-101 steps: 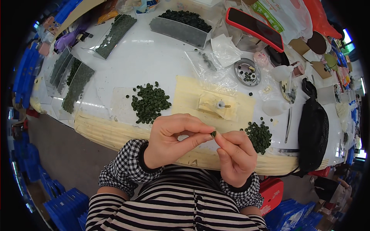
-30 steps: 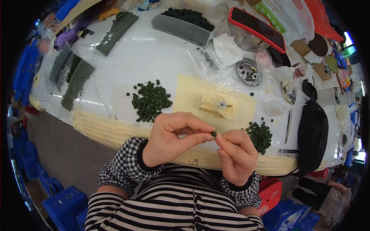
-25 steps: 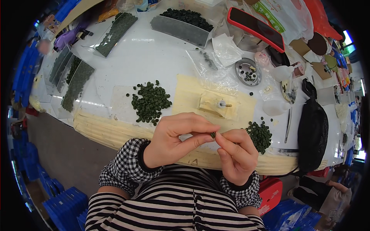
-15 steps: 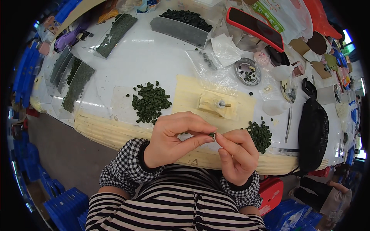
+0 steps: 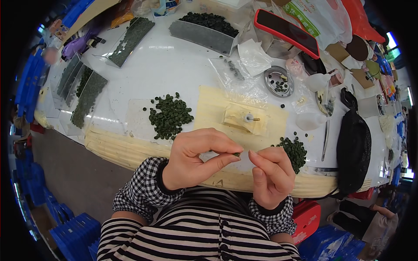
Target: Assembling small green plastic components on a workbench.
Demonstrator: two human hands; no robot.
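Observation:
My left hand [image 5: 191,157] pinches a small dark green disc [image 5: 236,154] between thumb and fingertips, above the table's near edge. A short gap to the right, my right hand [image 5: 273,176] is closed, its fingers curled and pressed together; what it holds, if anything, is too small or hidden to make out. A heap of similar green discs [image 5: 170,115] lies beyond my left hand, and a second pile of discs [image 5: 294,153] is beside my right hand. Straight ahead, a cream block [image 5: 244,119] with a metal pin stands on a yellow sheet [image 5: 209,102].
Clear trays of discs stand at the back [image 5: 204,37] and left [image 5: 89,98]. A red-cased phone [image 5: 287,32] leans at the back right. A round metal dish [image 5: 278,81], tweezers [image 5: 325,141] and a black mesh pouch [image 5: 353,148] are on the right.
My right hand has drawn away slightly to the right from the disc, leaving a gap between the fingertips. My left hand keeps its pinch on the disc and has barely moved.

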